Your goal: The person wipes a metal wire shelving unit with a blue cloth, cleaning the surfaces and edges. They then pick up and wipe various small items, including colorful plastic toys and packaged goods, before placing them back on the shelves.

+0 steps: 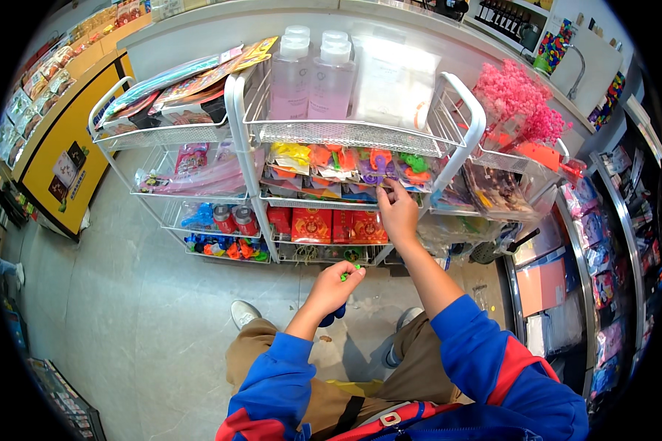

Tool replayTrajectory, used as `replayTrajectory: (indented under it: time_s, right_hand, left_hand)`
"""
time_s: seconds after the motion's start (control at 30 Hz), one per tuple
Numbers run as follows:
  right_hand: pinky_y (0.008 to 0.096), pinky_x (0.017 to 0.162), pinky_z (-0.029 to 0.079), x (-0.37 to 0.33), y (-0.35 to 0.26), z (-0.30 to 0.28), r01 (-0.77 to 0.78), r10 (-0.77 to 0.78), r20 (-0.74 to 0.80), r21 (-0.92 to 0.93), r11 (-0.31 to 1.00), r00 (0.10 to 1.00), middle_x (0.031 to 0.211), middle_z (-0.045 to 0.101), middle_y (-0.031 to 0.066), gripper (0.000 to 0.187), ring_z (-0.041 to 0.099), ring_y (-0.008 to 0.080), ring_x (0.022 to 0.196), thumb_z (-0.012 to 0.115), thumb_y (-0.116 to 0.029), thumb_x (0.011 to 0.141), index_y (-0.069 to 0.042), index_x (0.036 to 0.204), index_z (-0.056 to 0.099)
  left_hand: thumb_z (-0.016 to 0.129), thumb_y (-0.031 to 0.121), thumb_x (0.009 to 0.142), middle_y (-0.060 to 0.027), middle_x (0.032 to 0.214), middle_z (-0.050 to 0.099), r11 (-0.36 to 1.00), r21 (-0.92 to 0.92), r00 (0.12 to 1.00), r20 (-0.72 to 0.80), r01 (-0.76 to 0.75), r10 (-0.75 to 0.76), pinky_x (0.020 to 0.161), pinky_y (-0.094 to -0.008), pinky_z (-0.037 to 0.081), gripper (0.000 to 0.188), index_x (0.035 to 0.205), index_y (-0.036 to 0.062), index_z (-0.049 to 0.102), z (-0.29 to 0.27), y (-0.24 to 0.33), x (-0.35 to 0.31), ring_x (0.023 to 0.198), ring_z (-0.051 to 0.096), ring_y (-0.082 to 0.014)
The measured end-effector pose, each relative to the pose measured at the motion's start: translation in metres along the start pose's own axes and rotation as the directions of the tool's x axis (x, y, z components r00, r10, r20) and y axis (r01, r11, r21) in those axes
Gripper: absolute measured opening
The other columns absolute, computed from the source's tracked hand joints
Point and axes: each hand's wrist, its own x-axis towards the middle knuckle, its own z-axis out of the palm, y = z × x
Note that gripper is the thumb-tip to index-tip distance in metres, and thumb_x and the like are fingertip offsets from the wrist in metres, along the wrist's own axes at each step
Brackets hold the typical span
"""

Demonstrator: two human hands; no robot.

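Note:
My left hand (pixel 335 285) is closed in front of the lowest shelf, holding a small bright green plastic piece (pixel 344 277) that shows between the fingers. Its full shape is hidden. Below that wrist a dark blue object (pixel 333 316) is partly visible; I cannot tell what it is. My right hand (pixel 399 213) reaches up to the middle shelf, its thumb and fingers bent at the lower edge of a purple plastic toy (pixel 375 167). Beside it in the same row lie carded orange toys (pixel 331 159), green toys (pixel 415 163) and a yellow packet (pixel 290 156).
The white wire rack (pixel 360 132) bears two clear bottles (pixel 309 81) and a white packet (pixel 393 81) on top. Red boxes (pixel 311 225) sit below. Pink flowers (pixel 515 103) stand right, colourful flat packages (pixel 191 81) left. Another display rack (pixel 592 257) borders my right side.

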Motion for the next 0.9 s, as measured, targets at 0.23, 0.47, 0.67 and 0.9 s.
replayTrajectory:
  time_s: [0.23, 0.47, 0.67, 0.9]
  right_hand:
    - [0.0363, 0.056, 0.047, 0.008, 0.001, 0.004, -0.105, 0.109, -0.038, 0.106, 0.989, 0.993, 0.065, 0.066, 0.0085, 0.023, 0.062, 0.0234, 0.056, 0.066, -0.026, 0.086, -0.005, 0.094, 0.066]
    - [0.0323, 0.054, 0.045, 0.01, 0.001, 0.008, -0.127, 0.129, -0.014, 0.114, 0.985, 0.992, 0.064, 0.065, 0.0072, 0.022, 0.06, 0.0162, 0.056, 0.067, -0.023, 0.086, -0.003, 0.093, 0.065]
    - [0.021, 0.047, 0.039, 0.003, 0.017, -0.001, -0.127, 0.084, 0.142, 0.333, 0.934, 0.986, 0.066, 0.059, 0.001, 0.018, 0.051, 0.0051, 0.052, 0.062, -0.014, 0.092, 0.0, 0.103, 0.058]
    - [0.0215, 0.051, 0.043, -0.059, 0.003, -0.024, -0.295, 0.053, 0.5, 0.418, 0.859, 0.864, 0.069, 0.059, -0.0006, 0.026, 0.052, 0.0058, 0.057, 0.049, -0.024, 0.099, -0.002, 0.105, 0.062]
  left_hand:
    - [0.065, 0.028, 0.09, 0.0002, 0.073, 0.056, 1.0, 0.015, 1.0, -0.001, -0.003, 0.003, 0.064, -0.0264, 0.043, 0.026, 0.084, 0.0033, 0.062, 0.001, 0.002, -0.001, 0.07, 0.048, -0.0075]
    - [0.065, 0.027, 0.09, 0.0009, 0.073, 0.057, 1.0, 0.011, 1.0, -0.009, 0.015, -0.015, 0.064, -0.0258, 0.043, 0.025, 0.085, 0.0029, 0.062, -0.001, -0.003, -0.001, 0.07, 0.048, -0.0071]
    - [0.061, 0.027, 0.093, 0.0014, 0.073, 0.057, 1.0, 0.001, 1.0, 0.024, 0.014, -0.014, 0.063, -0.0242, 0.042, 0.024, 0.087, 0.0039, 0.063, -0.001, 0.001, -0.002, 0.069, 0.048, -0.0062]
    - [0.042, 0.021, 0.101, 0.0009, 0.077, 0.055, 0.949, -0.315, 0.995, 0.092, 0.001, 0.03, 0.064, -0.0201, 0.038, 0.025, 0.113, 0.0055, 0.058, -0.007, -0.009, 0.0, 0.07, 0.047, -0.0057]
